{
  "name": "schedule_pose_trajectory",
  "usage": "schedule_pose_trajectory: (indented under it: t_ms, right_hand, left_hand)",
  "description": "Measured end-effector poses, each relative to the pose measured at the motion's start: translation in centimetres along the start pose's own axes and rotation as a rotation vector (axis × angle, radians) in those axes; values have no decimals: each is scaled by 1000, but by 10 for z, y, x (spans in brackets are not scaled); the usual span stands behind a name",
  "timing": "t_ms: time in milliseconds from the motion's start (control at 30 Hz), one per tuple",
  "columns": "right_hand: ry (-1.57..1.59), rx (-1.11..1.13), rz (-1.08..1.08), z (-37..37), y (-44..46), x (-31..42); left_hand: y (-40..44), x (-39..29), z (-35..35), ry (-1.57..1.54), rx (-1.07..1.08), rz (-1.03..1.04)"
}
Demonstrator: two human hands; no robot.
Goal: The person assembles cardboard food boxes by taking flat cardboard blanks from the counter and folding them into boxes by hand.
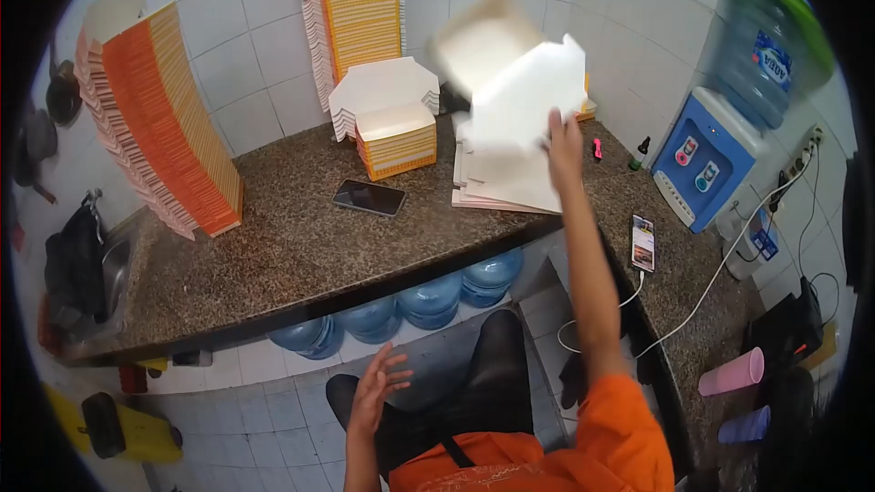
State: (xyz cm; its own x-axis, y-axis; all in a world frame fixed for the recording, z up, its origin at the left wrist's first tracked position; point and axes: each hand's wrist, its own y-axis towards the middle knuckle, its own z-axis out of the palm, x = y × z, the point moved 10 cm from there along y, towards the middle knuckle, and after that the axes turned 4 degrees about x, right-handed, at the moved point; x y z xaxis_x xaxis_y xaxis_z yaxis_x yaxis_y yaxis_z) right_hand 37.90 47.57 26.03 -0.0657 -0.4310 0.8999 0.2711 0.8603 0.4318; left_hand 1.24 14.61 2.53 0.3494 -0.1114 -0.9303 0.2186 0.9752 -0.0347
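My right hand [565,148] reaches over the counter, its fingers closed on the edge of a white cardboard box [529,96] with its lid flap spread. The box is smeared by motion, and its tray-like part [483,44] tilts up behind. Beneath it lies a pile of flat white cardboard sheets [506,184]. Low in front of my body, my left hand [379,384] is raised above my lap with fingers apart and nothing in it. Left of the sheets sits a short stack of nested yellow-patterned boxes [398,148], their white lids folded back.
A tall orange box stack [173,128] leans at the left, and another yellow stack [360,9] rises by the wall. A dark phone [369,198] and a charging phone [643,243] lie on the granite counter [264,241]. A water dispenser [706,159] stands right; blue water bottles [428,302] sit below.
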Motion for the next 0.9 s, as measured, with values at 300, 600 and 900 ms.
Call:
schedule_pose_trajectory:
  t_ms: [300, 600, 900]
  right_hand:
    - [-1341, 1191, 72, 29, -23, -146]
    - [-1066, 1225, 202, 18, 1, -127]
    - [-943, 641, -318, 19, 28, -37]
  left_hand:
    - [-43, 65, -30, -92, -253, -228]
    - [-45, 72, -27, -44, -279, -288]
    - [-46, 75, -34, -50, -358, -264]
